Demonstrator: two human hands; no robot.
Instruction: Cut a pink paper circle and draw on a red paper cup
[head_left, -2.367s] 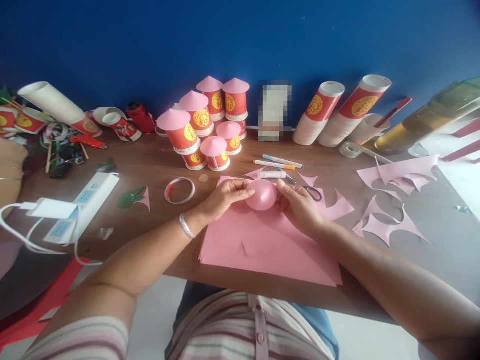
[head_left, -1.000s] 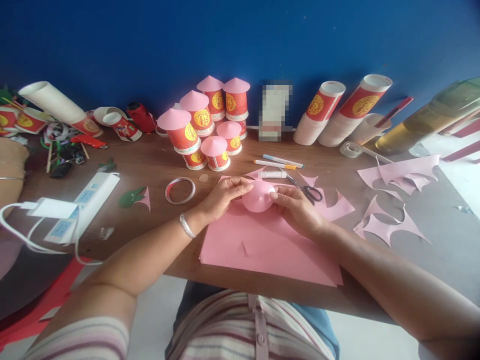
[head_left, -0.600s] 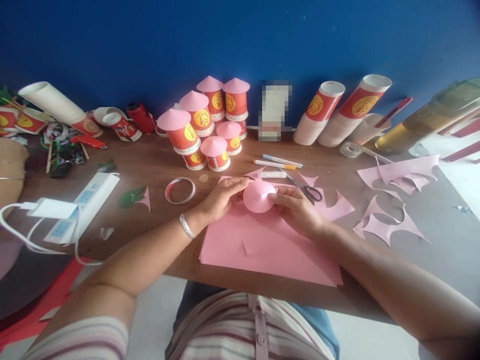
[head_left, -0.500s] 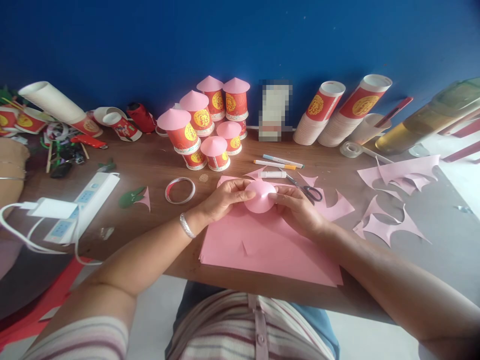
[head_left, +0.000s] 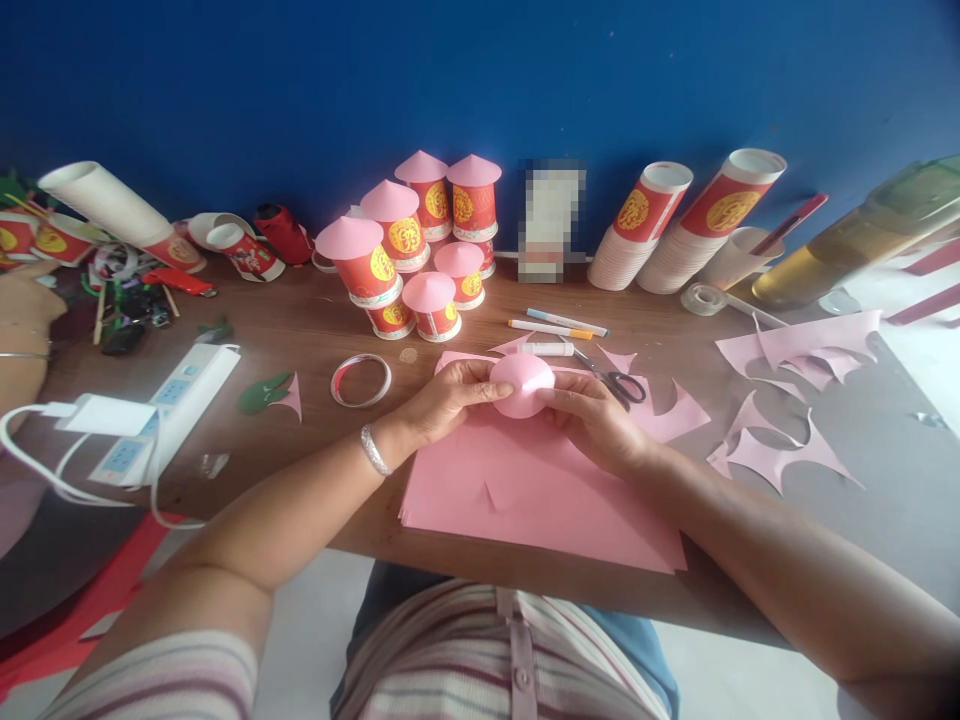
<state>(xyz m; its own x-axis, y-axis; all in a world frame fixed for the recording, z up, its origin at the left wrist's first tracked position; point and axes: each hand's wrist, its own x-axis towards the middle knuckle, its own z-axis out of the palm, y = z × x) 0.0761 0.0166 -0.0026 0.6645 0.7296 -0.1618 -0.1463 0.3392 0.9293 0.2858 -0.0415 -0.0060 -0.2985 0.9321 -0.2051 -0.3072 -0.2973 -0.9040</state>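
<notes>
Between my two hands is a pink paper cone (head_left: 523,388), shallow and round, its tip facing up toward me. My left hand (head_left: 461,398) pinches its left edge, thumb on top and fingers underneath. On the opposite edge my right hand (head_left: 592,412) grips it the same way. Below the cone lies a stack of pink paper sheets (head_left: 540,500) at the front of the table. Black-handled scissors (head_left: 624,388) rest just beyond my right hand, beside a white glue stick or marker (head_left: 546,349). Fingers under the cone are hidden.
Several red paper cups with pink cone tops (head_left: 397,235) stand at the back. Tall cup stacks (head_left: 626,240) lean at the right, near pink paper scraps (head_left: 787,455). A tape roll (head_left: 361,381) and a power strip (head_left: 165,415) lie left. Another person's arm (head_left: 30,320) shows at the left edge.
The cone has tilted slightly in my hands, its near rim lifting a little. Both hands keep their hold in nearly the same place.
</notes>
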